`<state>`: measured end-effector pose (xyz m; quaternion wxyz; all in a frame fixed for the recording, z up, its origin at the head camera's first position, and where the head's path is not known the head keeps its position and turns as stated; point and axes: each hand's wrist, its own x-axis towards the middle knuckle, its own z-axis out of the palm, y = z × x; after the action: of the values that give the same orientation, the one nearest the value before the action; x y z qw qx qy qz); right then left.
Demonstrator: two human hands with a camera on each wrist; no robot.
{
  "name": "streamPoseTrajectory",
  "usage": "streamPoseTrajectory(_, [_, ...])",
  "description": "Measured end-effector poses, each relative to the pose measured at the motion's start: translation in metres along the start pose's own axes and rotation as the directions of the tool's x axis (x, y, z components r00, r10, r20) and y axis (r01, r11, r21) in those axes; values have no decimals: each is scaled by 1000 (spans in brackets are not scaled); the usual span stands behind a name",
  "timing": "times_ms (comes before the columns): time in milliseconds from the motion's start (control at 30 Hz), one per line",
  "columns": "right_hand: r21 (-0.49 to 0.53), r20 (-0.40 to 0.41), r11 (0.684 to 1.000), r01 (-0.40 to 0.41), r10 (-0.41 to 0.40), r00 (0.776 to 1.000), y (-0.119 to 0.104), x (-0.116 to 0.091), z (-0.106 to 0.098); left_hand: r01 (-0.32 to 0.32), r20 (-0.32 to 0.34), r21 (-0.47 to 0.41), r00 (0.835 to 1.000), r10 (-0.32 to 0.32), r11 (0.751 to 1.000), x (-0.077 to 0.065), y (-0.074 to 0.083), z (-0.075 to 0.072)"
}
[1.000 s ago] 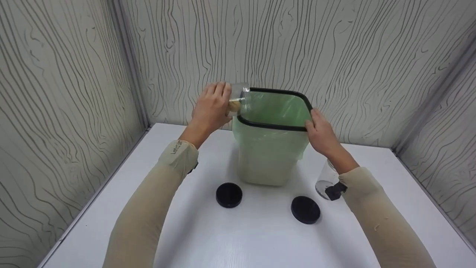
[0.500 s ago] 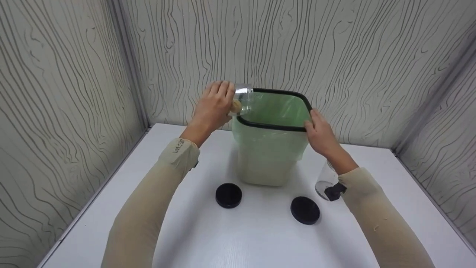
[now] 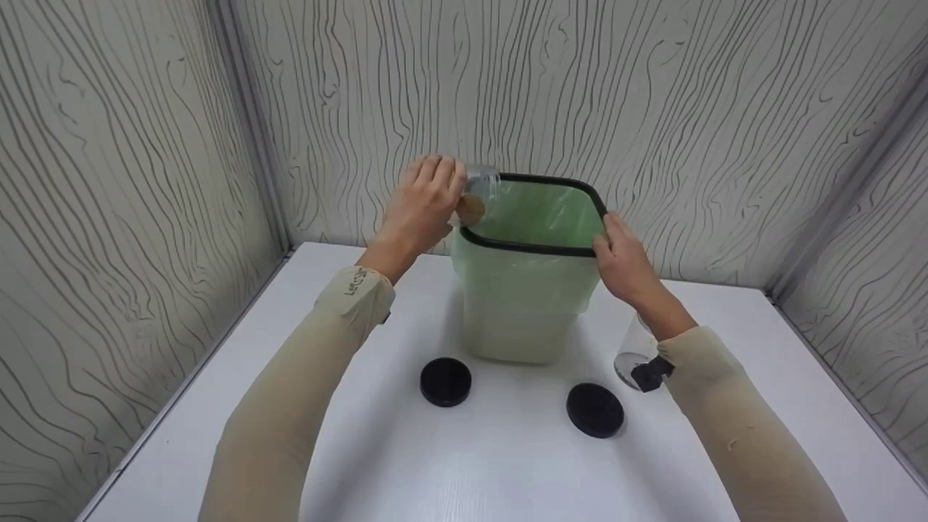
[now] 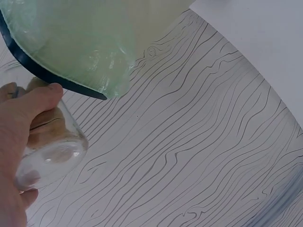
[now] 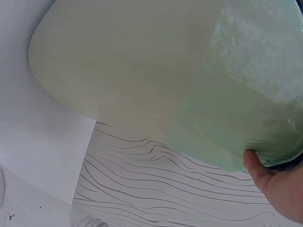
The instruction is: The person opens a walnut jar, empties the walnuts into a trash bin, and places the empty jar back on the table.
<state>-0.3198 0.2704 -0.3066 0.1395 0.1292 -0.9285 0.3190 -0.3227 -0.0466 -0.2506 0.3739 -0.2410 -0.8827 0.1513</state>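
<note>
In the head view my left hand [image 3: 423, 206] grips a clear jar [image 3: 489, 190] tipped on its side, its mouth over the left rim of a trash bin [image 3: 515, 312]. A round tan piece [image 3: 471, 209], biscuit-like, lies inside the jar. The left wrist view shows the jar's base [image 4: 56, 161] and brownish pieces [image 4: 49, 126] beyond it. A pale green liner [image 3: 536, 210] covers the bin's inside and folds over the outside under a black rim band [image 3: 536, 249]. My right hand [image 3: 625, 257] grips the rim on the right, thumb on the near side.
Two black round lids [image 3: 445, 382] [image 3: 595, 410] lie on the white table [image 3: 493, 471] in front of the bin. Another clear jar [image 3: 629, 355] stands to the right, partly behind my right wrist. Patterned walls [image 3: 348, 87] enclose the table's back and sides.
My left hand has shifted slightly right, taking the jar further over the rim. The tan piece shows further right and looks rounder. My right hand stays on the rim.
</note>
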Motion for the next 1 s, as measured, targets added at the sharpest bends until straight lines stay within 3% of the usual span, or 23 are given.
streamPoseTrajectory(400, [17, -3, 1000, 4, -3, 1000, -1, -1, -1, -59, -60, 109, 996, 66, 992, 7, 7, -2])
streamPoseTrajectory(667, [3, -3, 1000, 13, -13, 1000, 1, 0, 0, -96, -65, 176, 992, 108, 980, 11, 9, -2])
streamPoseTrajectory(900, [14, 9, 1000, 1, -2, 1000, 0, -2, 0, -114, -143, 216, 979, 146, 970, 13, 10, 1])
streamPoseTrajectory(1000, [14, 12, 1000, -1, 1, 1000, -1, -1, -1, -128, -128, 247, 978, 163, 960, 14, 10, -1])
